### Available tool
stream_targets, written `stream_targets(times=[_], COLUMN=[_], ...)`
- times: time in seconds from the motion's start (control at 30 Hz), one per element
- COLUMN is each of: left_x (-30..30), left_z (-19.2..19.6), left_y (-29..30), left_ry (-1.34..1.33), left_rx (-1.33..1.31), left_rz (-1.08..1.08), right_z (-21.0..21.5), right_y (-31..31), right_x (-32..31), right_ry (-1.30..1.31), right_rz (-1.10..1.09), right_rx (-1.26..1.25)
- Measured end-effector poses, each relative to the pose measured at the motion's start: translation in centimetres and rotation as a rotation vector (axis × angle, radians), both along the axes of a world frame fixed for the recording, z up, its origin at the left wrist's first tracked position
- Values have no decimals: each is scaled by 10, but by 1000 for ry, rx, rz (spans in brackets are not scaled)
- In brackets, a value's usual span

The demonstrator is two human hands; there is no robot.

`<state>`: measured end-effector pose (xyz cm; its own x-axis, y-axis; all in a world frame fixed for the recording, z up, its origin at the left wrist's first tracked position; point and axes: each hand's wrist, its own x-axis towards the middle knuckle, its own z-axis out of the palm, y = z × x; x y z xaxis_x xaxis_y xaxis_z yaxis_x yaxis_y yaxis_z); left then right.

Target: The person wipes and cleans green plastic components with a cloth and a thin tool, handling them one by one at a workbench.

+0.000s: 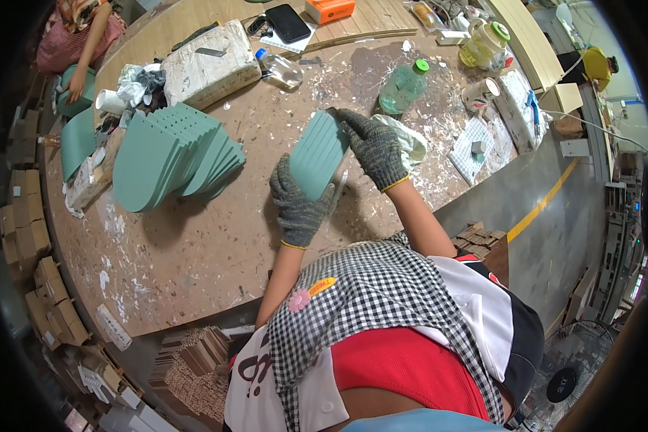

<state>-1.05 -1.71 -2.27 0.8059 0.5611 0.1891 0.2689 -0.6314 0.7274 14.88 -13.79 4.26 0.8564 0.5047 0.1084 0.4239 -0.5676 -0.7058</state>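
We hold 1 ridged teal foam sole-shaped pad [318, 153] above the paint-flecked brown wooden table [216, 245], right of the fanned pile of matching teal pads [173, 155]. Our gloved left hand [297, 204] clamps its lower end and our gloved right hand [373, 146] pinches the top; we should keep both grips firm so it stays flat.

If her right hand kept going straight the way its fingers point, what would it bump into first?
The right hand points up and to the left, its fingers already on the top end of the green foam piece. Past that, it would probably meet the clear plastic bottle lying on the table, though depth is hard to judge.
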Motion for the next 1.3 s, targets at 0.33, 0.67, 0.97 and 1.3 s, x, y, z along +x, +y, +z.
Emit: stream_targets(times=[0.33, 0.67, 0.97, 1.3], left_x=[0, 1, 3, 1], left_z=[-6, -2, 1, -37], left_y=[2, 1, 2, 8], left_ry=[-1, -6, -26, -8], left_rx=[19, 34, 93, 213], left_rz=[-12, 3, -3, -47], right_z=[-5, 10, -12, -12], right_y=[-1, -1, 0, -3], right_x=[-9, -10, -6, -10], right_ry=[45, 14, 6, 18], right_rz=[0, -48, 11, 9], right_rx=[2, 50, 52, 64])
